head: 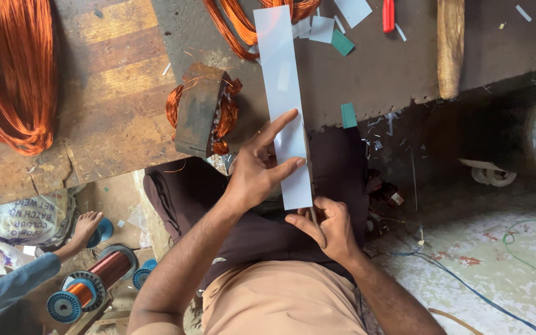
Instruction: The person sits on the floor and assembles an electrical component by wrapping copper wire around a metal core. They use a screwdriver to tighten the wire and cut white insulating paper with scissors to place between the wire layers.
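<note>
white and stiff-looking, the long paper strip (285, 99) is running straight away from the person, its long axis lying nearly in line with the forearms, its far end reaching over the dark bench (373, 68) past the copper wire loops (243, 25). the left hand (259, 167) is pinching the strip's near part, thumb and fingers closing on its left edge and face. the right hand (327, 226) is sitting just below the strip's near end, fingers curled around a thin tool (too slim to tell what kind) whose blade is running up along the strip's right edge. so the right hand is the nearer one to the near end, the left gripping further up, beside the wound motor stator (203, 111)
</note>
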